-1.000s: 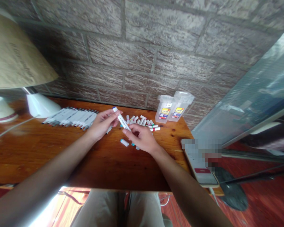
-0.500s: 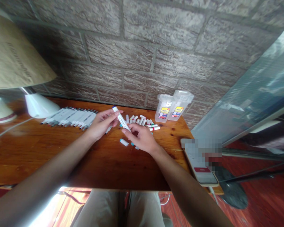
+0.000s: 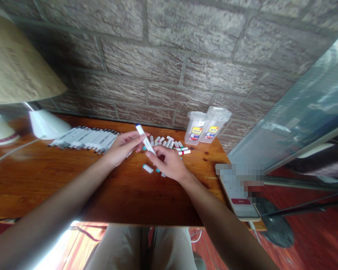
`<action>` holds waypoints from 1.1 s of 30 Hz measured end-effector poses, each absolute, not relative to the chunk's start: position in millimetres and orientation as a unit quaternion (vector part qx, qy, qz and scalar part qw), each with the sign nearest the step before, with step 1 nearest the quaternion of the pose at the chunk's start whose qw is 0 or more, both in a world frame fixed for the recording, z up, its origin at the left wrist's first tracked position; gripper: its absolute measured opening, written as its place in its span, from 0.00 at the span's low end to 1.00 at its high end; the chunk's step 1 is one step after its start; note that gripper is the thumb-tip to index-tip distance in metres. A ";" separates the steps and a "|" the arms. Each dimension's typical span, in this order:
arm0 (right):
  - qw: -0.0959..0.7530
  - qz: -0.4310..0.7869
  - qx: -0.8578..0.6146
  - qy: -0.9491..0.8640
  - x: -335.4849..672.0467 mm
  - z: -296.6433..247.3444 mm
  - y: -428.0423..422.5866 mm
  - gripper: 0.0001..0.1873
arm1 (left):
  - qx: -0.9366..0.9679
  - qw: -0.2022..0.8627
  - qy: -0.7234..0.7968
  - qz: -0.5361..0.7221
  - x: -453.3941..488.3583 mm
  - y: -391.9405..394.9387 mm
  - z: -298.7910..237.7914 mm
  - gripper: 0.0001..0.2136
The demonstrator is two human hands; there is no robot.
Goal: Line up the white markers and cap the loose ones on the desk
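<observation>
A white marker (image 3: 147,141) with a dark blue cap end is held at a slant above the table, its blue end up and toward the wall. My left hand (image 3: 125,147) grips its upper part between thumb and fingers. Around the lower end my right hand (image 3: 169,162) is closed, with the thumb lying along the barrel. Behind and below my hands lie several loose caps (image 3: 168,142) in a scattered group. One white cap with a teal end (image 3: 148,168) rests nearer to me. Left of my left hand, several markers (image 3: 86,139) lie side by side in a row.
Two clear plastic cases (image 3: 195,128) with labels stand at the table's back right. A phone (image 3: 239,198) with a cable lies at the right edge. The lamp (image 3: 46,123) and a paper cup (image 3: 1,129) stand at left, before the stone wall (image 3: 163,56).
My left hand and the marker have shifted very slightly to the right. Both hands keep the same hold on it.
</observation>
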State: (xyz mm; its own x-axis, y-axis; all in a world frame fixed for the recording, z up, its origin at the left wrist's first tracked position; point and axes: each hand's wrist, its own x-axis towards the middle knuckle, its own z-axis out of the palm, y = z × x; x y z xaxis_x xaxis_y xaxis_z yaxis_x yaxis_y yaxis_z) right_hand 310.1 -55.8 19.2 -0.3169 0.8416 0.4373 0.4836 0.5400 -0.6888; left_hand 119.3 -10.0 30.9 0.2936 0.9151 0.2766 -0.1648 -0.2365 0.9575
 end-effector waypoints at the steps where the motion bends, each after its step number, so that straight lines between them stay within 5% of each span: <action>1: 0.401 0.222 -0.424 -0.781 310.1 19.1 -55.9 0.18 | 0.605 0.531 0.314 0.504 119.6 -10.4 31.2 0.14; 33: 0.369 0.214 -0.411 -0.806 309.9 19.9 -58.1 0.18 | 0.635 0.514 0.329 0.474 119.1 -8.3 27.6 0.16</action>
State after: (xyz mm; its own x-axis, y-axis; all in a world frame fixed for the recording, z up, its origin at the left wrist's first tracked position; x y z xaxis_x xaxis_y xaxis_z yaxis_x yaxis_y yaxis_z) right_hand 309.9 -58.1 19.9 -0.3898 0.8204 0.4183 0.5045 0.5702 -0.6483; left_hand 119.1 -8.3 27.6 0.3350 0.9046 0.2638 -0.0685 -0.2558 0.9643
